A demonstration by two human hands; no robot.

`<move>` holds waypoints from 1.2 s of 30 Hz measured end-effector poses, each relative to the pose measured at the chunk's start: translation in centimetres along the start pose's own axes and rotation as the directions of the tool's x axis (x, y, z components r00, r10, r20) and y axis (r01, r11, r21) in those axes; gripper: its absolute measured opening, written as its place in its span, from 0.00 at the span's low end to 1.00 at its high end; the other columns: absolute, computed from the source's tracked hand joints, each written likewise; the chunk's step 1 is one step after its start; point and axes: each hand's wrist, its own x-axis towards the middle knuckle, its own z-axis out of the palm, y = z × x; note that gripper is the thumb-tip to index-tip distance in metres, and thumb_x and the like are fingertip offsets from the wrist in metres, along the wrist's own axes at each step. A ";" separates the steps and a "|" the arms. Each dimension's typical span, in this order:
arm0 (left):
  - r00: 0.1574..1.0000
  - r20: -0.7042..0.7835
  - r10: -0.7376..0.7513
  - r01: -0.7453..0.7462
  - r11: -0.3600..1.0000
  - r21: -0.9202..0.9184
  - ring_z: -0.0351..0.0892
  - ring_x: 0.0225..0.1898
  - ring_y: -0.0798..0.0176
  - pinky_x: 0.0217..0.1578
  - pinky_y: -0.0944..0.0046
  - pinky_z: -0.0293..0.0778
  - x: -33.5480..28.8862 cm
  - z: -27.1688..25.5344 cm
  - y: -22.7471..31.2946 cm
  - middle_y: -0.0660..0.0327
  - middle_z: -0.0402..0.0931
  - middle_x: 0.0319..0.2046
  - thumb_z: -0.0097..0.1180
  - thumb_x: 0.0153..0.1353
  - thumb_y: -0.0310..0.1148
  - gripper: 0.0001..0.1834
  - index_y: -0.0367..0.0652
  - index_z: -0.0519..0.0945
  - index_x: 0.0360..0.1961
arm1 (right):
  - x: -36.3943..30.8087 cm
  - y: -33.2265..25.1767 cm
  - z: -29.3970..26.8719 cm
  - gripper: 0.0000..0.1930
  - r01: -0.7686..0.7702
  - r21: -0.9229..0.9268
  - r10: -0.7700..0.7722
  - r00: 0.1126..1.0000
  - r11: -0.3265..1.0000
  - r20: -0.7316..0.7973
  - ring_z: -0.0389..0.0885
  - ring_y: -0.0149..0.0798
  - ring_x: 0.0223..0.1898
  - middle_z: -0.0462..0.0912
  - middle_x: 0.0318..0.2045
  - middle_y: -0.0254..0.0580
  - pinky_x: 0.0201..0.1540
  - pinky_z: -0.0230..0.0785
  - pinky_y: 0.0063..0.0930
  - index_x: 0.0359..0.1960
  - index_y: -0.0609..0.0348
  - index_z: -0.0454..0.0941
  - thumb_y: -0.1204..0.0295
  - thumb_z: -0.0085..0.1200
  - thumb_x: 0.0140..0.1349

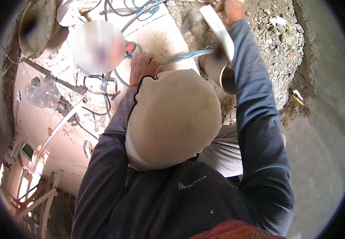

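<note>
My left hand (142,65) is at the upper middle, just beyond my beige fabric-covered knee (176,115). Its fingers bend down over the pale slab (162,34), beside a bundle of blue strands (188,55). What lies under the fingers is hidden. At the top edge, my right hand (233,11) is closed, partly cut off by the frame; what it grips is unclear. Below and left of it is a long white piece (217,30), blurred at its edges. A pipe-like piece with a round dark opening (227,79) lies near my right forearm.
Left of my left hand stands a round light container (85,71), its inside blurred. Dark cables (104,93), clear plastic (43,93) and a white tube (67,117) lie farther left. Broken rubble (278,44) is at right, beside a grey wall (328,51). Wooden framing (47,199) shows lower left.
</note>
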 end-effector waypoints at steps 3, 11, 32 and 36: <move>0.998 0.014 -0.057 0.056 0.998 0.041 0.68 0.60 0.49 0.68 0.40 0.59 -1.2 -1.0 -0.1 0.58 0.71 0.49 0.67 0.54 0.44 0.17 0.47 0.76 0.37 | -2.3 -10.8 -2.6 0.06 -0.656 0.444 0.420 0.743 0.610 0.521 0.78 0.36 0.19 0.79 0.21 0.38 0.23 0.73 0.34 0.33 0.59 0.76 0.70 0.53 0.65; 0.998 0.051 -0.029 0.030 0.999 -0.015 0.68 0.60 0.50 0.69 0.39 0.57 -0.2 0.2 -0.1 0.60 0.70 0.51 0.66 0.54 0.45 0.17 0.47 0.76 0.37 | -2.6 -6.0 -1.5 0.08 -0.402 0.630 0.368 0.909 0.664 0.193 0.78 0.32 0.22 0.79 0.22 0.37 0.24 0.70 0.30 0.31 0.57 0.77 0.68 0.56 0.67; 0.997 0.046 -0.063 0.062 0.998 0.010 0.67 0.62 0.50 0.71 0.40 0.56 -0.3 -0.5 0.4 0.59 0.70 0.51 0.65 0.57 0.43 0.16 0.47 0.76 0.39 | -2.9 -10.0 -4.1 0.09 -0.467 0.463 0.400 0.884 0.753 0.242 0.77 0.33 0.20 0.80 0.23 0.37 0.23 0.71 0.28 0.31 0.58 0.79 0.68 0.57 0.67; 0.994 0.041 -0.102 0.101 0.994 0.037 0.68 0.61 0.51 0.71 0.40 0.55 -0.6 -0.8 0.2 0.60 0.70 0.51 0.65 0.57 0.44 0.16 0.47 0.76 0.39 | -2.9 -11.2 -4.4 0.07 -0.635 0.556 0.432 0.772 0.537 0.465 0.79 0.33 0.20 0.81 0.22 0.37 0.22 0.70 0.27 0.32 0.58 0.79 0.69 0.57 0.66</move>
